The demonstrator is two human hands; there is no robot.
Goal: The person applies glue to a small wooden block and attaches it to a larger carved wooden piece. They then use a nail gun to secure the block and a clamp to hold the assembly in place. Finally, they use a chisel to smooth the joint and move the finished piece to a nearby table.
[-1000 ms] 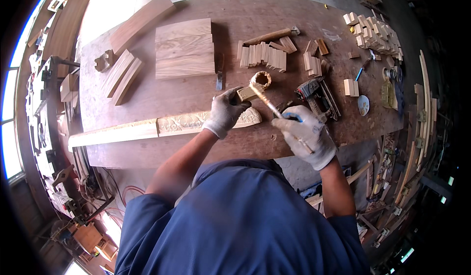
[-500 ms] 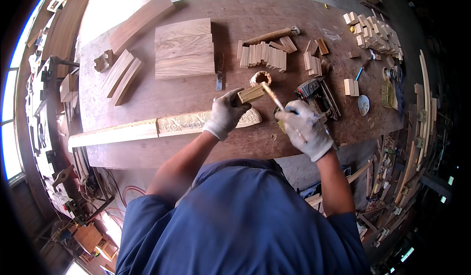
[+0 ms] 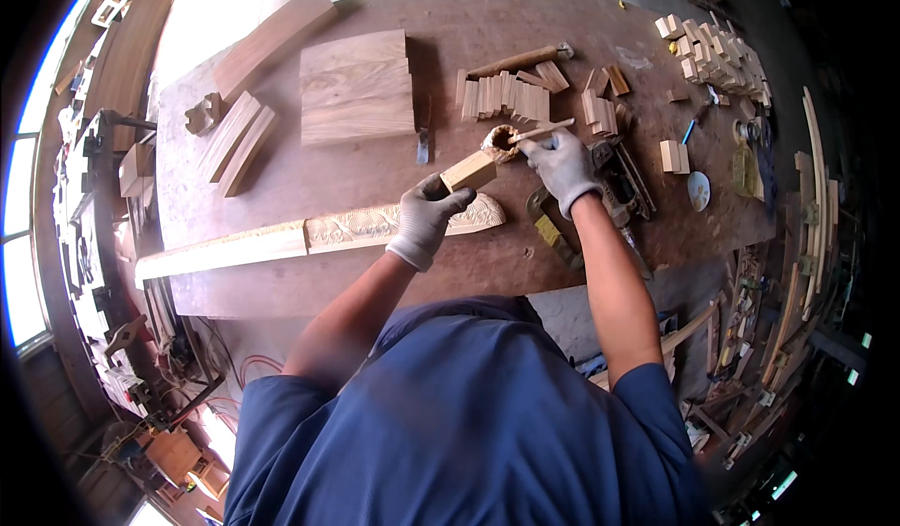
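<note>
Left of centre we see a long, pale, carved wooden strip [image 3: 323, 233] lying partly behind our white-gloved left hand [image 3: 424, 222], whose fingers are clamped on a small, light-brown, rectangular wooden block [image 3: 472, 172] near the frame's centre. Just above it sits a round, brown-crusted cup [image 3: 502, 157]; at its mouth is a slender, pale-handled brush [image 3: 544, 130], pinched between the fingers of our white-gloved right hand [image 3: 565, 172], right of centre.

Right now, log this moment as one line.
left hand: holding block | right hand: holding brush at pot mouth | carved piece: lying on table
</note>
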